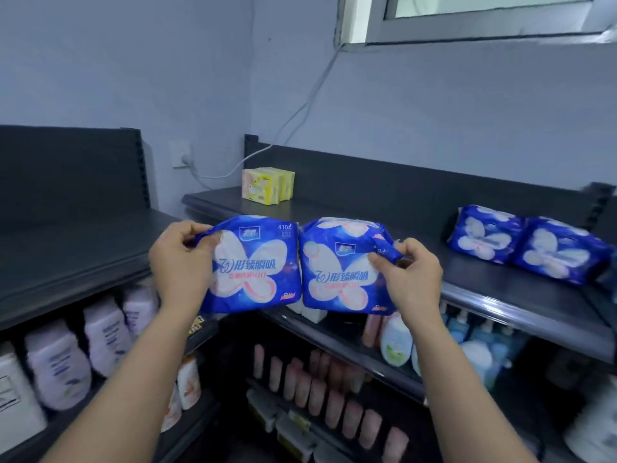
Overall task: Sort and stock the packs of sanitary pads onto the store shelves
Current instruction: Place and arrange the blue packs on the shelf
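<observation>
Two blue packs (531, 243) already sit on the top shelf (484, 289); left hand (182, 262) and right hand (412, 275) each pinch another pack, seemingly unshelved.

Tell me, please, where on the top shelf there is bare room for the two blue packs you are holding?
The top shelf is bare between the yellow packs at the back left and the stocked blue packs at the right. The left unit's top is bare too. The lower shelves are crowded with bottles.
</observation>
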A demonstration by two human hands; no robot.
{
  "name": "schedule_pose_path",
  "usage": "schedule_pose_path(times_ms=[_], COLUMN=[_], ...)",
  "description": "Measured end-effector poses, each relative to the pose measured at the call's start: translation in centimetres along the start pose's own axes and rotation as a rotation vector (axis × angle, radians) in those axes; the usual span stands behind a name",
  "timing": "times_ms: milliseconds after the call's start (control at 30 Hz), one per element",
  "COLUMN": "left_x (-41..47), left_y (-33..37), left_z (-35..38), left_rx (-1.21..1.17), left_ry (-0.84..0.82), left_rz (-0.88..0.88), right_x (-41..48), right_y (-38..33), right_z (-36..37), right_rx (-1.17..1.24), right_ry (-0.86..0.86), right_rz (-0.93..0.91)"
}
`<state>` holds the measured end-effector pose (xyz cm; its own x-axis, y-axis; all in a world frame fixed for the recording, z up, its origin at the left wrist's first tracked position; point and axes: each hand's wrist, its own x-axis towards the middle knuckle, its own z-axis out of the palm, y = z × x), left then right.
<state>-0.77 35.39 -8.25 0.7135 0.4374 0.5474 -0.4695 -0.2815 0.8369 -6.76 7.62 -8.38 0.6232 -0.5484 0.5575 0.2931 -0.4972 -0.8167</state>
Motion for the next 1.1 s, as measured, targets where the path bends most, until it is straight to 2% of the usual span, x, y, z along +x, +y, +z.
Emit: schedule_pose_path(times_ms=[667, 833, 1100], left_x=[-3.3, -4.6, -8.1], left_y=[5.8, 6.7, 7.1], left_z=[32.1, 38.6, 46.7], left_rx=[-0.326, -0.369, -0.381], left_ry=[-0.415, -0.551, -0.656], left_rz=[0.027, -0.013, -0.003], right_x=[15.4, 17.9, 20.3], right_y=[10.9, 12.9, 17.5], right_z=[-18.1, -20.9, -25.1], right_rx=[-0.128, -0.193, -0.200], right_ry=[0.444, 0.541, 0.627], right_rz=[0.062, 0.101, 0.229])
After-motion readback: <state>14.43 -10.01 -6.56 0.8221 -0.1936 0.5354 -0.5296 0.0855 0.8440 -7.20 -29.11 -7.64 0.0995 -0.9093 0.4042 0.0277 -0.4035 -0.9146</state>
